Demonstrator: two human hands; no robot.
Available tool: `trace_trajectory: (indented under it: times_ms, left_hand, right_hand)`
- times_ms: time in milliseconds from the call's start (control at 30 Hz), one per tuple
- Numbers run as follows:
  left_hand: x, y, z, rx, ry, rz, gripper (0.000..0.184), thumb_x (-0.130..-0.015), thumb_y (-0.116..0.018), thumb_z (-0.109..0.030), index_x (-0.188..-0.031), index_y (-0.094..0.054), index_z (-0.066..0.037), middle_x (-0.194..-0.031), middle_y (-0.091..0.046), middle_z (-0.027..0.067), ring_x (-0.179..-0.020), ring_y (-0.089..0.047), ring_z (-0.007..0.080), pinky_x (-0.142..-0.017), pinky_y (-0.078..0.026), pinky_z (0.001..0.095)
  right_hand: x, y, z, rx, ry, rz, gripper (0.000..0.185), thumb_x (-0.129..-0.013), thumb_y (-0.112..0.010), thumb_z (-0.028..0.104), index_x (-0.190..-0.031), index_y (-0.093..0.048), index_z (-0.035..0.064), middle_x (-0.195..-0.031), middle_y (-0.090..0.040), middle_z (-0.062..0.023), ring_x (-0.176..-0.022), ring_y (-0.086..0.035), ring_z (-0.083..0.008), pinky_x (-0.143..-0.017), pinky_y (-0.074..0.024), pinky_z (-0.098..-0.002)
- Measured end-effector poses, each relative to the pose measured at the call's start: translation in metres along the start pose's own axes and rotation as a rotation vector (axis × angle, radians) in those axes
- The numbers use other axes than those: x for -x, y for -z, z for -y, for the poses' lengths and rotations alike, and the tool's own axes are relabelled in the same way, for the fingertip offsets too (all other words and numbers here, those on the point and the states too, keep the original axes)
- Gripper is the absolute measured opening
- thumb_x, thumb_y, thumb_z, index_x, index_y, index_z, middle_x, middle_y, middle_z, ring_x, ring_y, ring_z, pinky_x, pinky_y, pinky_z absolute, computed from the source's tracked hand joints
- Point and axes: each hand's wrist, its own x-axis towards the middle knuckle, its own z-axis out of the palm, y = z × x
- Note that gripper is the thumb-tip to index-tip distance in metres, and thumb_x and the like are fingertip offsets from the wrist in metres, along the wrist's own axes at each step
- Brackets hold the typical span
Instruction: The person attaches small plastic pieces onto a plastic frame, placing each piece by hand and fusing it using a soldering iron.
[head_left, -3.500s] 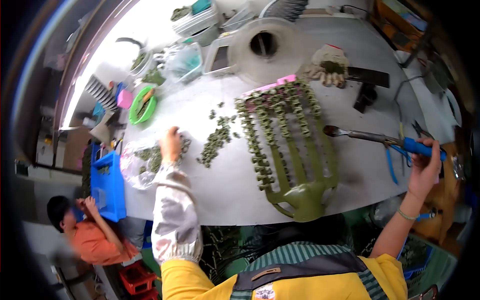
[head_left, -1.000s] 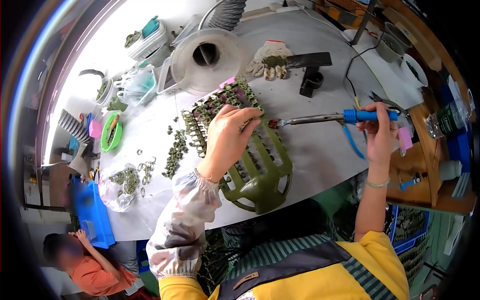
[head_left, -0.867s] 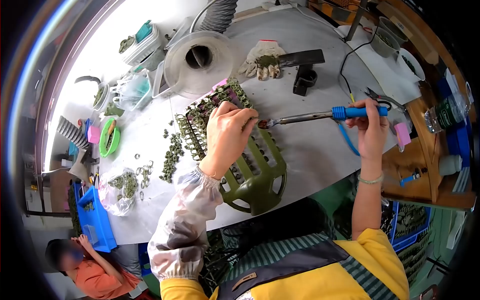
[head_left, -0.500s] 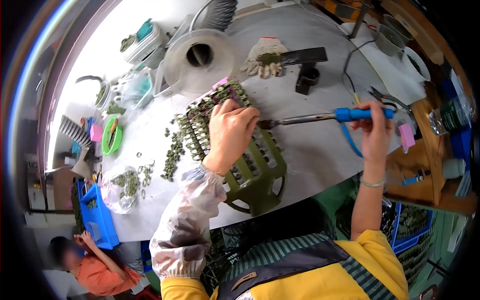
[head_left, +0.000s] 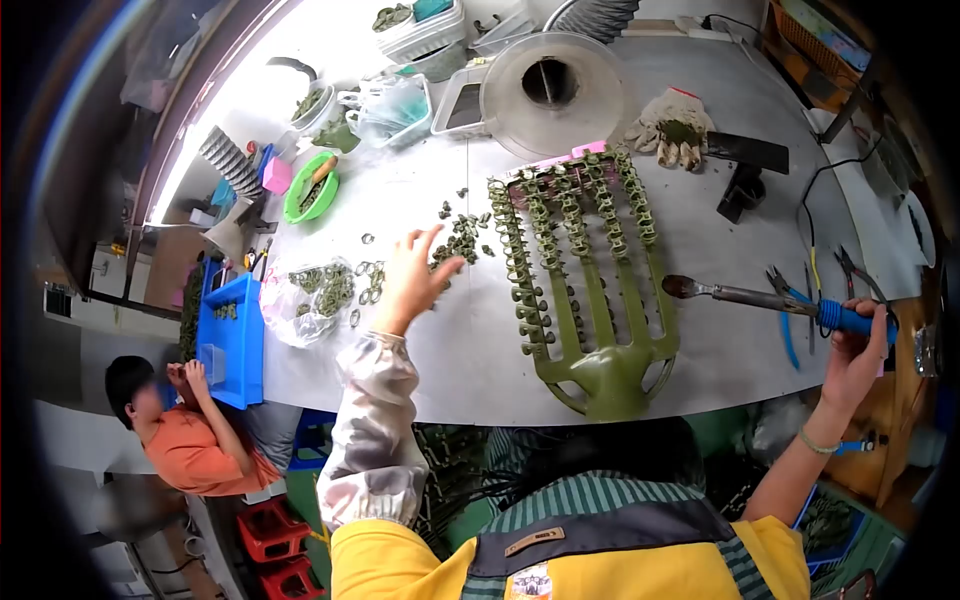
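Observation:
My right hand point(head_left: 856, 362) grips the blue handle of a soldering iron point(head_left: 755, 297). Its broad, brown-stained, spoon-like tip points left, near the right edge of a green fork-shaped wax frame point(head_left: 610, 375). Rows of small green ring-like pieces point(head_left: 570, 215) line the prongs of this frame, which lies on the grey table. My left hand point(head_left: 405, 283) hovers with fingers apart and nothing in them, beside a scatter of loose green pieces point(head_left: 462, 240). Several rings point(head_left: 372, 280) and a plastic bag of green pieces point(head_left: 325, 290) lie to its left.
A round clear hood point(head_left: 510, 95) with a grey hose stands behind the frame. A stained glove point(head_left: 672, 120) and a black stand point(head_left: 742, 190) are at the back right, pliers point(head_left: 785, 285) nearer. A green bowl point(head_left: 325, 200) sits left. A person in orange point(head_left: 205, 450) works beside a blue tray point(head_left: 235, 375).
My left hand has left the frame and moved left to the loose pieces, opening. My right hand has drawn the iron back from the prongs. The view has shifted, showing more of the left side.

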Motion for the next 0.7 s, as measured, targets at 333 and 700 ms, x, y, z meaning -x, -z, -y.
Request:
trace_trajectory:
  times_ms: [333, 700]
  left_hand:
    - [0.063, -0.039, 0.001, 0.348, -0.057, -0.163, 0.028, -0.084, -0.071, -0.019, -0.109, -0.064, -0.010, -0.112, -0.055, 0.0127, -0.106, -0.051, 0.0319, -0.091, -0.042, 0.0428]
    - [-0.075, -0.056, 0.033, 0.456, -0.275, -0.136, 0.038, -0.091, -0.060, -0.012, -0.129, -0.056, -0.005, -0.133, -0.052, 0.0192, -0.125, -0.048, 0.0355, -0.106, -0.038, 0.0398]
  right_hand:
    - [0.024, -0.010, 0.019, 0.004, 0.050, -0.039, 0.026, -0.099, -0.056, 0.029, -0.091, -0.061, 0.0053, -0.093, -0.060, -0.0066, -0.061, -0.051, -0.0048, -0.053, -0.0447, -0.0162]
    - [0.039, -0.012, 0.030, 0.008, 0.087, 0.003, 0.026, -0.100, -0.055, 0.029, -0.092, -0.062, 0.0054, -0.093, -0.061, -0.0058, -0.061, -0.052, -0.0039, -0.051, -0.0460, -0.0155]
